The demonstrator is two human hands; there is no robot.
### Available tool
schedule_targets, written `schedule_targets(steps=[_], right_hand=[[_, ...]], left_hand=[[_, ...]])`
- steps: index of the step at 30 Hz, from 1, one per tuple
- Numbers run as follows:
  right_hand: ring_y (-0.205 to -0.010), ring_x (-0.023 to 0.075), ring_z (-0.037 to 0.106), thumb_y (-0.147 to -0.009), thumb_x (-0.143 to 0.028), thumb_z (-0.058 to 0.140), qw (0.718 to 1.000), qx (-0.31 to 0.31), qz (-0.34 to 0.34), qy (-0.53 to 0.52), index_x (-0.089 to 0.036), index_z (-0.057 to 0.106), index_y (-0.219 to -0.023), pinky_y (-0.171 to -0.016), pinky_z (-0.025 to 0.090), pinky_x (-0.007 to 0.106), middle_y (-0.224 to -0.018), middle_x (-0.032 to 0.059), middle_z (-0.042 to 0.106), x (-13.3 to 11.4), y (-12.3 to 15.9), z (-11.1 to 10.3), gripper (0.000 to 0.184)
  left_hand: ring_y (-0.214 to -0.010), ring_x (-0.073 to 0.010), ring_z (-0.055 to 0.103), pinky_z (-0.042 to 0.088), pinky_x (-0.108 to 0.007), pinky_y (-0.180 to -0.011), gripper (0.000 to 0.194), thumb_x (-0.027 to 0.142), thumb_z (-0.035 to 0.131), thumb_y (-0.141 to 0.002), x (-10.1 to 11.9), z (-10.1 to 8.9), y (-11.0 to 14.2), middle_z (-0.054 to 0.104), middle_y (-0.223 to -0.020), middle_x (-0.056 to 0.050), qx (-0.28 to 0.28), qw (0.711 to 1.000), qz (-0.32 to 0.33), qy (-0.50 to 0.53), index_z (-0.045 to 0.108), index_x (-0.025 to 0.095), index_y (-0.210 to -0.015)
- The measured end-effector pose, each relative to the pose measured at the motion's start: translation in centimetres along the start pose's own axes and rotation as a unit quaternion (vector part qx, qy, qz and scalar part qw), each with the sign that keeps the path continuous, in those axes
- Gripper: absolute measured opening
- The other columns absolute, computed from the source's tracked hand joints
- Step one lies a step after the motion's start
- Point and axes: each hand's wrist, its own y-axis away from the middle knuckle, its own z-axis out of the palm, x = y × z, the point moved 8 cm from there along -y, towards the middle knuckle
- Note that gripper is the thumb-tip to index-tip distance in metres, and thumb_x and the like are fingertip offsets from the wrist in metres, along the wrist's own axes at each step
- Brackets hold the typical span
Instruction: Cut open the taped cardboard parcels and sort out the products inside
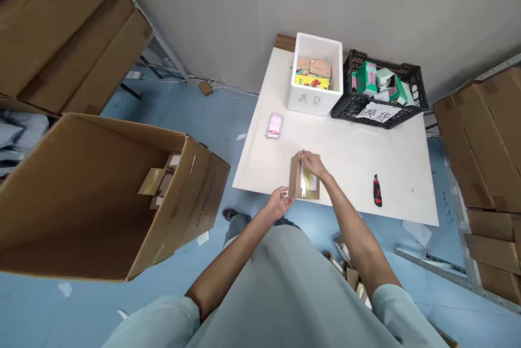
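A small brown cardboard box (297, 177) with shiny yellowish tape and a pale label lies at the front edge of the white table (358, 158). My right hand (312, 163) grips the box at its far edge, fingers bent over the cardboard. At the near left corner is my left hand (280, 203), thumb and fingers apart; whether the fingertips touch the box I cannot tell. A red and black utility knife (377, 191) rests on the table to the right. Left of the box, farther back, lies a pink blurred item (274, 126).
A white bin (311, 102) holding packages and a black crate (358, 106) of green boxes stand at the table's back. A large open carton (81, 190) with small boxes inside is on the left. Stacked cartons (480, 147) stand right. Cardboard packages (352, 277) lie below the table's front edge.
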Motion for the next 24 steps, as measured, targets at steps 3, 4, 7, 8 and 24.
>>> schedule_targets(steps=[3, 4, 7, 8, 24], right_hand=[[-0.17, 0.0331, 0.039, -0.111, -0.054, 0.051, 1.0, -0.007, -0.009, 0.02, -0.018, 0.077, -0.144, -0.142, 0.023, 0.057, -0.173, 0.0148, 0.056, 0.4, 0.7, 1.7, 0.055], [-0.171, 0.0328, 0.037, -0.112, -0.056, 0.049, 0.999, -0.007, -0.021, 0.023, -0.017, 0.075, -0.147, -0.143, 0.021, 0.056, -0.175, 0.0146, 0.053, 0.0, 0.8, 2.1, 0.059], [-0.171, 0.0334, 0.038, -0.111, -0.065, 0.044, 0.997, -0.02, -0.074, 0.025, -0.019, 0.072, -0.153, -0.143, 0.018, 0.059, -0.174, 0.0138, 0.054, -3.5, 0.0, 3.9, 0.068], [-0.17, 0.0335, 0.04, -0.111, -0.069, 0.044, 0.995, -0.028, -0.094, 0.024, -0.02, 0.071, -0.153, -0.143, 0.018, 0.059, -0.172, 0.0135, 0.057, -5.3, -0.7, 4.9, 0.07], [-0.14, 0.0349, 0.072, -0.095, -0.084, 0.068, 0.926, -0.335, -0.177, -0.003, -0.021, 0.079, -0.14, -0.129, 0.049, 0.054, -0.143, 0.0153, 0.08, -32.6, -6.0, 46.7, 0.078]], left_hand=[[-0.088, -0.0184, 0.082, 0.065, -0.023, -0.076, 0.009, 0.012, 0.064, -0.101, 0.5, -0.6, 0.0, 0.077, -0.112, -0.015, -0.051, 0.998, 0.029, -0.002, 0.062, 0.018, -0.107], [-0.094, -0.0199, 0.083, 0.065, -0.025, -0.081, 0.008, 0.014, 0.063, -0.101, 1.2, -1.3, 0.1, 0.078, -0.12, -0.016, -0.068, 0.997, 0.043, -0.004, 0.064, 0.018, -0.108], [-0.107, -0.0227, 0.083, 0.065, -0.029, -0.091, 0.013, 0.018, 0.062, -0.103, 4.4, -5.0, 0.4, 0.076, -0.138, -0.019, -0.083, 0.993, 0.079, 0.009, 0.068, 0.017, -0.115], [-0.109, -0.0227, 0.082, 0.065, -0.029, -0.092, 0.015, 0.019, 0.062, -0.103, 5.8, -6.8, 0.5, 0.075, -0.142, -0.019, -0.076, 0.993, 0.089, 0.024, 0.069, 0.017, -0.117], [-0.12, -0.0189, 0.078, 0.065, -0.026, -0.098, 0.033, 0.019, 0.056, -0.104, 22.5, -48.9, 4.8, 0.074, -0.151, -0.015, 0.126, 0.897, 0.175, 0.386, 0.074, 0.017, -0.132]])
